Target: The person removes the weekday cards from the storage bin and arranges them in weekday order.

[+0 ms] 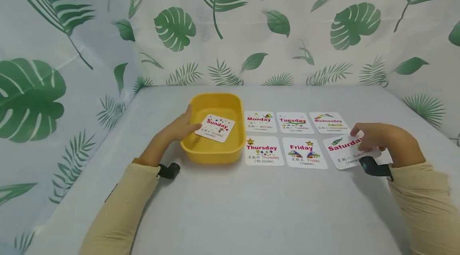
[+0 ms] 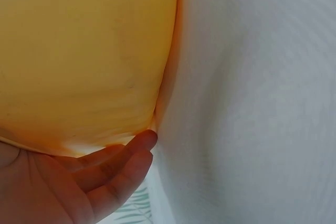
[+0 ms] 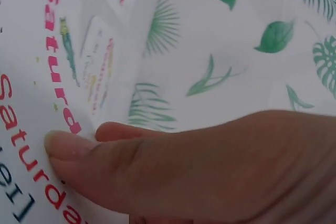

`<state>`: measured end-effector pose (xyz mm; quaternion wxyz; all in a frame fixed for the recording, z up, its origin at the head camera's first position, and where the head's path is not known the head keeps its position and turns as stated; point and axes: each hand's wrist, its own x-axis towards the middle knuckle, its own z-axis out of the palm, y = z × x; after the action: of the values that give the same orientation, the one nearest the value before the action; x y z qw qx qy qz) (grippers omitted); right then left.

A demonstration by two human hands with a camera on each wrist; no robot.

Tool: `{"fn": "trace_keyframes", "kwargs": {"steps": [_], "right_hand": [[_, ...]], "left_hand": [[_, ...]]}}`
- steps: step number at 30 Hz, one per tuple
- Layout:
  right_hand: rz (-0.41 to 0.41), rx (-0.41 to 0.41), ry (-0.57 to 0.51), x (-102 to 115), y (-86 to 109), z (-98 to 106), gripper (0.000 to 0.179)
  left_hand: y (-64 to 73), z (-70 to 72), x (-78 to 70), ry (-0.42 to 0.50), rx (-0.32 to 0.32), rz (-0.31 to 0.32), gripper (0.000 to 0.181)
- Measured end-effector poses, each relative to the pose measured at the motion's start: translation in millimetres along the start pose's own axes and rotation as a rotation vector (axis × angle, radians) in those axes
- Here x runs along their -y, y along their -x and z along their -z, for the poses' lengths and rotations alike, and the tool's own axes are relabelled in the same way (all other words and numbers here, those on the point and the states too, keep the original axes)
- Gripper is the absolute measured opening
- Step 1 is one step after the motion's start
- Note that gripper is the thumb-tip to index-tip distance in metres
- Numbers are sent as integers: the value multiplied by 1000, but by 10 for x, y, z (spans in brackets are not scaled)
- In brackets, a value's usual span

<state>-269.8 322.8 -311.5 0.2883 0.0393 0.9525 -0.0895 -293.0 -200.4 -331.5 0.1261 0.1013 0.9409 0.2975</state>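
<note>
My right hand point(image 1: 382, 139) pinches the Saturday card point(image 1: 343, 153) by its right side, at the right end of the lower card row. In the right wrist view the thumb point(image 3: 79, 153) lies across the card's printed face, and the card looks tilted. My left hand point(image 1: 177, 127) grips the left side of a yellow plastic tray point(image 1: 212, 158), thumb over the rim. Its other fingers point(image 2: 118, 174) lie along the outer wall in the left wrist view. Inside the tray rests the Sunday card point(image 1: 217, 128), face up and slightly turned.
Monday point(image 1: 260, 122), Tuesday point(image 1: 294, 123) and Wednesday point(image 1: 328, 122) cards form the upper row right of the tray. Thursday point(image 1: 264, 151) and Friday point(image 1: 304, 153) cards lie below them. A pale cloth covers the table point(image 1: 258, 207); leaf-print curtains point(image 1: 230, 27) stand behind and at the sides.
</note>
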Motion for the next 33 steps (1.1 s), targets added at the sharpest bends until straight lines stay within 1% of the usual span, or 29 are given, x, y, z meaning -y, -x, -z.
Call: {"fn": "trace_keyframes", "kwargs": {"steps": [4, 9, 13, 16, 20, 25, 29, 33], "right_hand": [[-27, 10, -1, -97, -191, -37, 67], [-42, 11, -25, -143, -316, -78, 67], [-48, 19, -49, -232, -490, -99, 71], [-22, 13, -43, -321, -607, -108, 74], [-31, 13, -53, -314, -628, -136, 75], [-60, 0, -46, -247, -597, -129, 71], [-76, -16, -52, -152, -500, -122, 66], [-97, 1, -87, -102, -407, -160, 65]], "left_hand": [[-1, 3, 18, 9, -3, 4, 84], [27, 7, 28, 6, -6, 8, 84], [44, 9, 32, 6, -7, 6, 84], [42, 7, 34, 17, -15, 6, 84], [33, -11, 48, 32, -18, 19, 84], [31, -7, 53, 8, -20, 7, 84], [32, -10, 52, 9, -20, 19, 84], [40, -17, 54, 6, -12, 34, 84]]}}
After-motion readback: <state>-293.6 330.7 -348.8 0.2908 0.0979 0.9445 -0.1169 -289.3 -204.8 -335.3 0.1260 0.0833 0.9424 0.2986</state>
